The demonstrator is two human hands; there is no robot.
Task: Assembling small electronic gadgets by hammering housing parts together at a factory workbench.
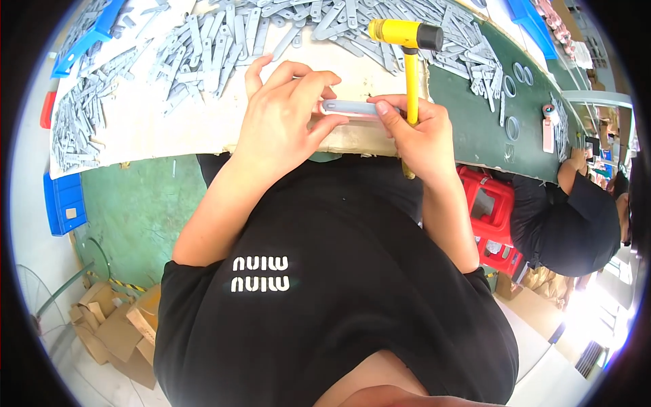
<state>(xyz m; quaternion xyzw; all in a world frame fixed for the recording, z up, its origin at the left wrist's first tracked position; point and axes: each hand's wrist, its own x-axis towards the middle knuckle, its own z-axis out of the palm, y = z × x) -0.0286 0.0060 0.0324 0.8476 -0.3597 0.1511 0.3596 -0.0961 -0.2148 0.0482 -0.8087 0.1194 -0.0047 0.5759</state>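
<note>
A grey flat strip with rounded ends is held level between my hands, over the table's near edge. Something pinkish shows along its lower side and left end. My left hand curls round the left end, thumb below and fingers above, with one finger raised. At the strip's right end, my right hand pinches it between thumb and index finger. That same hand also keeps a yellow mallet upright in its fingers; the mallet's handle passes through the grip and one striking face is black.
Piles of grey strips cover the far side of the table. Clear rings and a pink-and-white piece lie on the green surface at right. A red stool and another person are beyond. Blue bins stand left.
</note>
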